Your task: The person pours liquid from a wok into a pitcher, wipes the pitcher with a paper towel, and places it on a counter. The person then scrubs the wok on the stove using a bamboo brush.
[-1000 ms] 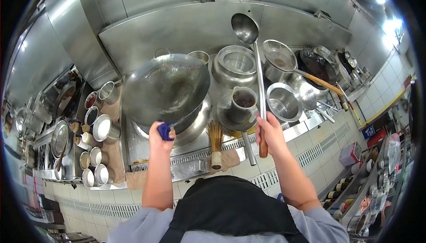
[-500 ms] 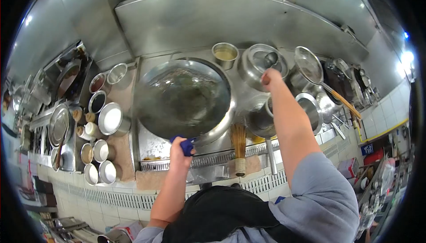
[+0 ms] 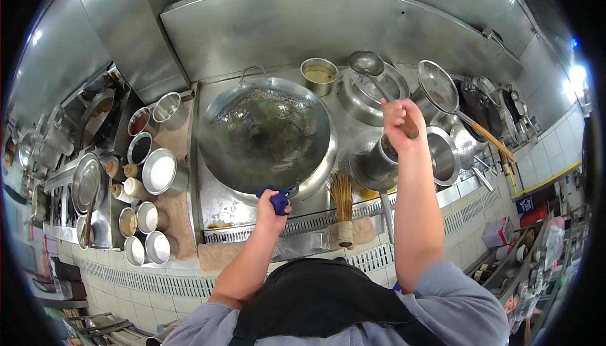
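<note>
A large wok (image 3: 268, 137) with dark, shiny liquid in it sits on the steel stove. My left hand (image 3: 273, 210) is closed round a folded blue cloth (image 3: 279, 202) at the wok's near handle. In my right hand (image 3: 401, 125) is a ladle (image 3: 367, 63), gripped by its wooden handle. The ladle's bowl hangs over the rim of a steel pot (image 3: 372, 96), just right of a small pot of yellowish liquid (image 3: 319, 76). Below the right hand lies a dark pan (image 3: 369, 168) holding a steel container.
A bamboo brush (image 3: 343, 204) lies at the stove's front edge. To the right, a strainer (image 3: 439, 86) with a wooden handle rests on a pot. Several seasoning containers, one a white-filled pot (image 3: 161, 170), stand on the left. A steel backsplash (image 3: 284, 33) rises behind.
My right hand has drawn back toward me and slightly right, lifting the ladle from inside the steel pot. My left hand and the wok's near handle have shifted slightly right.
</note>
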`<state>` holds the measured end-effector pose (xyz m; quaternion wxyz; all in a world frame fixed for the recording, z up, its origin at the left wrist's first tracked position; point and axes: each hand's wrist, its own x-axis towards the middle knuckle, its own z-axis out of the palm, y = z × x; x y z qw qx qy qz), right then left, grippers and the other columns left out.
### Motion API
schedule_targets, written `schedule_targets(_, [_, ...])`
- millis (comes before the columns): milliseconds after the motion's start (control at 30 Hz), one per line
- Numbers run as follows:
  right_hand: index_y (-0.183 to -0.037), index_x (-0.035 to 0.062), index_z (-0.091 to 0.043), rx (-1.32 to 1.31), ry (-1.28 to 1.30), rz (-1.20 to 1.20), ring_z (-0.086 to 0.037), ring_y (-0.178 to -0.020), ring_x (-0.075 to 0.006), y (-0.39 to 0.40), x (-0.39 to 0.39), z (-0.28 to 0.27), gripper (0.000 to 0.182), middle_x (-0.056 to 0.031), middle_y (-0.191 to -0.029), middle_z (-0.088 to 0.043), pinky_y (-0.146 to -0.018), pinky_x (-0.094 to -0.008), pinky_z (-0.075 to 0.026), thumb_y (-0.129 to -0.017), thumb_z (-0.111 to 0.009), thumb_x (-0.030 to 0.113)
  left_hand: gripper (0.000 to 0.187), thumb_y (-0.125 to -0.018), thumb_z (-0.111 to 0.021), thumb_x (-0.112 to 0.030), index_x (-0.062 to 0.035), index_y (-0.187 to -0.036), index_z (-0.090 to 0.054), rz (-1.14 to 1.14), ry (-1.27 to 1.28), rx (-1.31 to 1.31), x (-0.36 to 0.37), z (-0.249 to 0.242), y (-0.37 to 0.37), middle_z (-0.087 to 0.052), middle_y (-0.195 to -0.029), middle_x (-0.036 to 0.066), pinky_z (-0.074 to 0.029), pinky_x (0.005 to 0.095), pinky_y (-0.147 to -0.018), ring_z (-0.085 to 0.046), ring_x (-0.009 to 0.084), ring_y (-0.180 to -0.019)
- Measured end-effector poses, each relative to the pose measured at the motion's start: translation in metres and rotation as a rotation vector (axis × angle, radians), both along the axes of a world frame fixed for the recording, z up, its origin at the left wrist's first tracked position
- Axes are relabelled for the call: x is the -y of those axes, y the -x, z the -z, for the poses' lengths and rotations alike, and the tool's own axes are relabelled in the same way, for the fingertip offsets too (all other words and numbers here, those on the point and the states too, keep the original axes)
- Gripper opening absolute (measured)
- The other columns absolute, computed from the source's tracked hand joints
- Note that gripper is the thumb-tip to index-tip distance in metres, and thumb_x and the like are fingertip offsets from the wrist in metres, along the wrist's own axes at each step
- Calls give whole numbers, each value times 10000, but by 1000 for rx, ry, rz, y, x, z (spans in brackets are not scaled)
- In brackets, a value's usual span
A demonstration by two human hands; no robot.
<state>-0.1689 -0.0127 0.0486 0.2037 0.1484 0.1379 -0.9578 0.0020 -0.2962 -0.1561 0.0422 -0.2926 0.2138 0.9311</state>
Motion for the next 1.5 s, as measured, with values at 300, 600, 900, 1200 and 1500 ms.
schedule_targets(300, [-1101, -76, -492, -77, 2, -350, -438, -479, -88, -134, 20, 5, 302, 3, -701, -480, -377, -251, -357, -874, -423, 110, 149, -747, -542, -204, -73, -794, -490, 67, -7, -14, 6, -5, -1, -472, -653, 55, -339, 267, -447, -430, 175, -511])
schedule_targets(600, [-1049, -13, -528, -366, -1056, -348, -487, -437, -126, -133, 14, 36, 239, -29, -645, -521, -394, -268, -394, -832, -528, 87, 463, -874, -522, -519, -68, -979, -527, 276, -64, -186, 16, -43, -29, -538, -770, 62, -312, 248, -399, -420, 145, -485])
schedule_targets(900, [-634, -1, -541, -263, -1586, -137, -531, -429, -219, 50, -72, 26, 144, -99, -586, -534, -414, -351, -434, -758, -551, 71, 440, -769, -696, -293, -3, -1054, -527, 365, 1734, 306, 87, 31, -156, -615, -979, 222, -496, 439, -780, -620, 386, -845])
schedule_targets(1200, [-668, 19, -424, 108, -611, 6, -489, -464, -196, 133, -65, 79, 115, -84, -571, -447, -426, -275, -402, -743, -510, 11, 475, -744, -706, -334, -22, -1048, -515, 688, 2000, 480, 73, 17, -172, -552, -1048, 242, -469, 497, -824, -540, 431, -1013])
schedule_targets(1500, [-952, -122, -430, -45, -214, 9, -502, -501, -133, 81, -58, 47, 234, -50, -639, -482, -435, -234, -376, -767, -501, 3, 547, -712, -714, -221, 9, -1161, -505, 149, 2330, -204, 57, -37, -137, -483, -1249, 243, -361, 488, -983, -457, 424, -1151])
